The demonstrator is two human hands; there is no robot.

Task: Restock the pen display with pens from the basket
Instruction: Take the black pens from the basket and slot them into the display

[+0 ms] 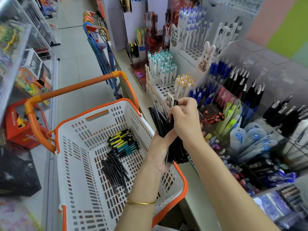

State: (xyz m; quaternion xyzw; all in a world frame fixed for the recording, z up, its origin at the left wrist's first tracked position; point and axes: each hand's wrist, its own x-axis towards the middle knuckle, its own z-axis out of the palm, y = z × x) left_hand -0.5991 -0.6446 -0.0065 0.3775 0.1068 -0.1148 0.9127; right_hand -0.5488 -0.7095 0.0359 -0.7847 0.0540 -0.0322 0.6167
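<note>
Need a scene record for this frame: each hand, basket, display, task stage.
left hand: grips black pen bundle over the basket's right rim
right hand: fingers pinch single black pen at the bundle
basket: white, orange rim; holds loose black pens and yellow and teal pens
pen display: right of basket, stocked with blue and black pens
stage: single pen not yet in display

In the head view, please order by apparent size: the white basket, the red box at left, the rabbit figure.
1. white basket, clearly largest.
2. red box.
3. rabbit figure, smallest; it stands farther from the camera, so its real size is unsure.
</note>
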